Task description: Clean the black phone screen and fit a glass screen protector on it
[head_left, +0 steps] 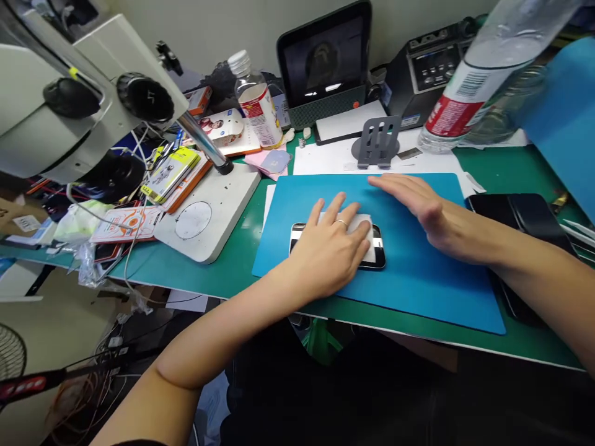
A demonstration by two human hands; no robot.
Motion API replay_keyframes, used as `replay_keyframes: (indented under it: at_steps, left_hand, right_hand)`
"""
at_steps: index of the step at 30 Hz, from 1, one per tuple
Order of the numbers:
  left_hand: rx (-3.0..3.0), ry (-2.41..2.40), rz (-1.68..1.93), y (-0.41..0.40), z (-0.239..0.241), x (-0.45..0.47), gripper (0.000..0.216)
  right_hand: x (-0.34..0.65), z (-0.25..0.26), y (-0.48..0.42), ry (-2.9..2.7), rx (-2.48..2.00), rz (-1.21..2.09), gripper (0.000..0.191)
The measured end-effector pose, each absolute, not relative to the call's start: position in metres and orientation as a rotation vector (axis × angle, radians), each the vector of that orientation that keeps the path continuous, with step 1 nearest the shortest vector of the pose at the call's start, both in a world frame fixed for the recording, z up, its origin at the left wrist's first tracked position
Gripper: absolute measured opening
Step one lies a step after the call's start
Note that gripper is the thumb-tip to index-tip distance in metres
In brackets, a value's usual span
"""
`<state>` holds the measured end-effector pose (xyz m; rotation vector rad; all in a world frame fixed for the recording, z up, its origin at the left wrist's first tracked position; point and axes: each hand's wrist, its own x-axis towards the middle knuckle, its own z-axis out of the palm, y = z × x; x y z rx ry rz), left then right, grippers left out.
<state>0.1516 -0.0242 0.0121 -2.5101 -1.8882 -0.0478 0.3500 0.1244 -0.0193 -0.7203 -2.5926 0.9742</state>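
One flat left hand (326,255) should press the cloth (371,249) softly on the phone (380,251) near the desk's (232,263) front edge, right hand (417,203) empty, both grips loose.

1. Black, rounded phone (380,249): glossy, glass-like face, bright reflections; shiny metallic-looking rim.
2. White, thin square wipe (371,253): soft, matt; cloth or paper, can't tell which.
3. Bright blue rectangular mat (418,279): smooth, matt, rubbery look.
4. Green tabletop (232,272): smooth, faint sheen.
5. White, slab-like microscope base (227,217): painted look, dark-specked.
6. Silver cylindrical post (203,141): polished metal.
7. Grey slotted stand (380,139): matt.
8. Large red-labelled bottle (504,46): clear, shiny plastic.
9. Slim ring (341,222): shiny metal.
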Motion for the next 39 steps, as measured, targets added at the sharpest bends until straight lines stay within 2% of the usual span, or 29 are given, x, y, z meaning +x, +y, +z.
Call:
replay_keyframes:
  at_steps: [9, 19, 28, 32, 39]
  left_hand:
    - [-2.51, -1.82, -0.087, -0.047, 0.01, 0.155, 0.05]
    - [-2.34, -2.2, -0.024, -0.087, 0.01, 0.098, 0.049]
    - [-2.346, -2.146, 0.01, -0.111, 0.003, 0.094, 0.053]
    - [-2.332, -2.071, -0.019, -0.111, -0.001, 0.105, 0.061]
    - [-2.384, -1.967, -0.084, -0.083, -0.002, 0.145, 0.088]
  right_hand:
    - [0.349, -0.015, 0.123, -2.664, -0.746, 0.906, 0.128]
    - [0.354, -0.024, 0.127, -2.579, -0.707, 0.992, 0.1]
    - [0.353, -0.024, 0.128, -2.597, -0.677, 0.983, 0.103]
    - [0.351, -0.02, 0.121, -2.609, -0.732, 0.978, 0.106]
    - [0.349, -0.021, 0.121, -2.637, -0.726, 0.899, 0.117]
